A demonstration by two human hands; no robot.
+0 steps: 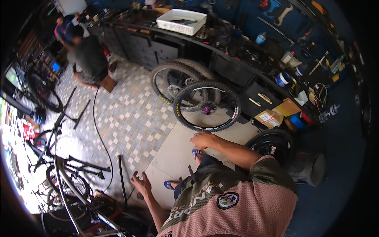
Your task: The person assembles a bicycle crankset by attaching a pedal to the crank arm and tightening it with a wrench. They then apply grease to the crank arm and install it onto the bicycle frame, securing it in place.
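My left hand (141, 184) hangs low over the floor, its fingers apart and nothing in them. A dark upright tube (121, 177) stands close to its left. My right hand (202, 140) is held in front of me with the fingers curled in; nothing shows sticking out of it. Just beyond it a bicycle wheel (231, 123) with a black knobby tyre and purple hub (207, 111) leans on other wheels (158, 73). From this angle my right hand appears below its tyre, and I see no grip on it.
A long dark workbench (138, 33) carries a white basket (181, 23), tools and bottles. Bicycle frames (65, 177) stand at the left. A cable (96, 122) crosses the tiles toward a crouching person (89, 55). Cardboard boxes (270, 117) and a black round rim (272, 140) lie right.
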